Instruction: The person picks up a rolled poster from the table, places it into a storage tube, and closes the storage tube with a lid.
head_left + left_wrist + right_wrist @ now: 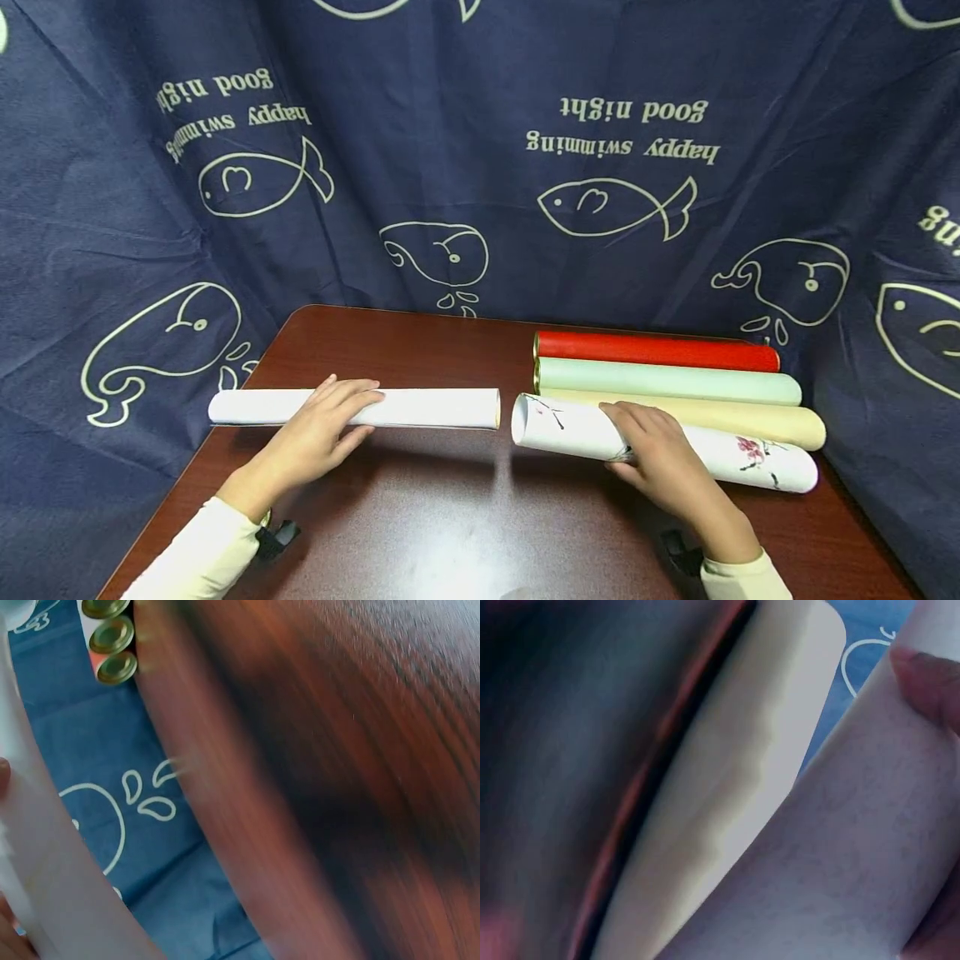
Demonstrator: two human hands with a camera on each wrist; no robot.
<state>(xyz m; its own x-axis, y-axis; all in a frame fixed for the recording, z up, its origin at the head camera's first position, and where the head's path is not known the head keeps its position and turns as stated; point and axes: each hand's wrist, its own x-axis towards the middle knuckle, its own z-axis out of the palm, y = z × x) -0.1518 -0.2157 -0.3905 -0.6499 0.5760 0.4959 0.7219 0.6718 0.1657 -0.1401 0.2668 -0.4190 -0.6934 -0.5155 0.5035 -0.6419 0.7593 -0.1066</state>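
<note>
My left hand [322, 429] grips a plain white tube [438, 408] lying crosswise over the left part of the table. In the left wrist view the same white tube [56, 855] runs down the left side, with fingertips at its edge. My right hand [663, 462] holds a white tube printed with pink blossoms and dark twigs [738, 454], fingers over its top and thumb at the near side. Its hollow left end faces the plain tube's right end, a small gap between them. The right wrist view shows the printed tube's pale side [832, 825] close up.
Behind the printed tube lie a cream tube [787, 423], a pale green tube [667, 381] and a red tube [660, 350], side by side. Metal ends [112, 635] of tubes show in the left wrist view. Dark blue printed cloth [465, 167] hangs beyond the brown table [420, 508].
</note>
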